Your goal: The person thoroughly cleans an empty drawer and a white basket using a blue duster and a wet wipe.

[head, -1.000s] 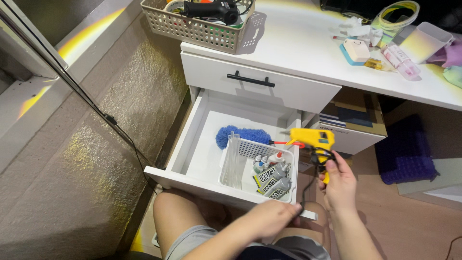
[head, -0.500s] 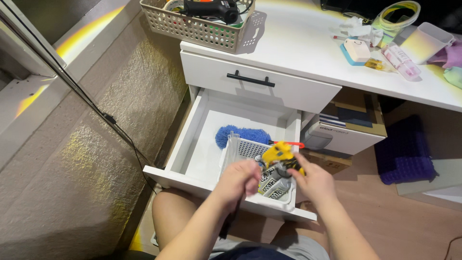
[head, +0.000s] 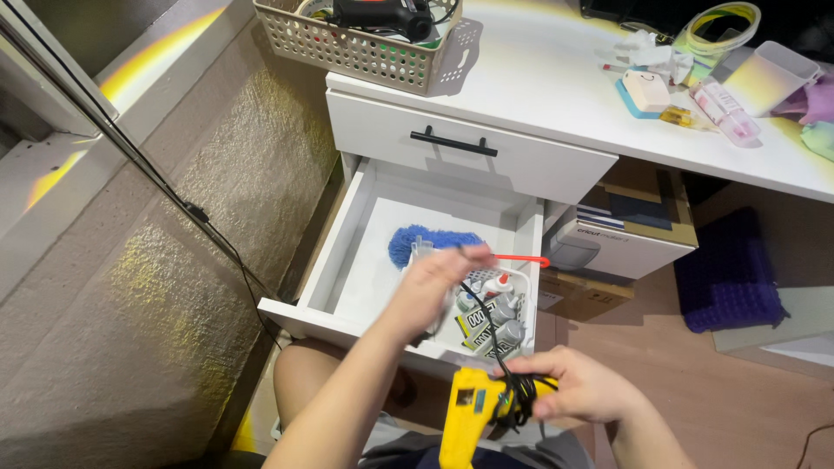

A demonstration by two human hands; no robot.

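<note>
Two hands work a glue gun [head: 473, 412]: right hand [head: 578, 386] clasps its cord-wrapped body, left hand [head: 434, 282] pinches the cord [head: 476, 300]. A taut cord could snag the bottles [head: 486, 317] in the drawer [head: 347, 260].

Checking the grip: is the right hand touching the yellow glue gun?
Touching. The head view shows the right hand wrapped around the glue gun and its wound black cord, with no gap.
</note>
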